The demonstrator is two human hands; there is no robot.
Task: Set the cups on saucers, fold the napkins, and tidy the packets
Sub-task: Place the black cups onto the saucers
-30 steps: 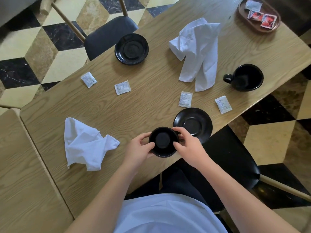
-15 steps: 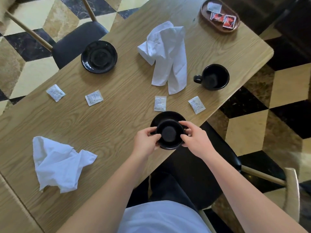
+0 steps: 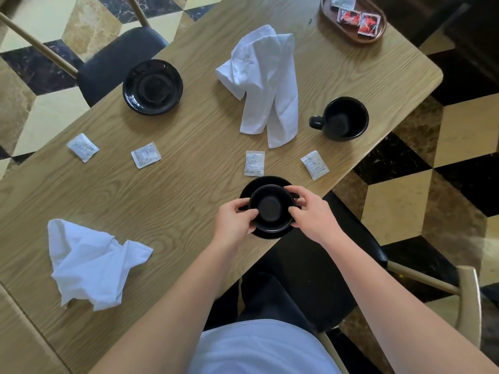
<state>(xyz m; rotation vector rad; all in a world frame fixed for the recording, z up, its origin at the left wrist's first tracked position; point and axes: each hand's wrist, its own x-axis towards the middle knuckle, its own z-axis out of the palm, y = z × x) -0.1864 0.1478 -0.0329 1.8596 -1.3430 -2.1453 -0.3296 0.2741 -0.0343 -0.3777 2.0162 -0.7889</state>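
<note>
Gripping from both sides, the two hands hold a round black ceramic cup (image 3: 271, 208) over a glossy black saucer (image 3: 266, 184) at the near edge of the light oak-grain worktop (image 3: 189, 206). The left hand (image 3: 234, 221) curls its fingers and thumb round the cup's left wall; the right hand (image 3: 310, 213) does the same on the right wall, its fingers arched over the rim. Whether the cup's base already touches the saucer cannot be told from this view.

Just beyond this saucer lie two small white paper packets, one (image 3: 254, 163) directly behind it and another (image 3: 314, 165) behind and to the right. Two more white packets (image 3: 145, 158) (image 3: 82, 147) lie well to the left of the saucer. Left and nearer than the saucer sits a crumpled white cloth napkin (image 3: 89, 264). Farther back from the saucer a second white cloth napkin (image 3: 263, 82) lies loosely draped and unfolded. Right of that, and beyond the saucer, a second black cup with a side handle (image 3: 343, 118) stands upright on the bare worktop. Far back and left of the near saucer rests a second black saucer (image 3: 152, 86), with nothing on it. At the far right corner, an oval brown wooden tray (image 3: 378, 36) holds two red packets (image 3: 359, 21) and a white one.
</note>
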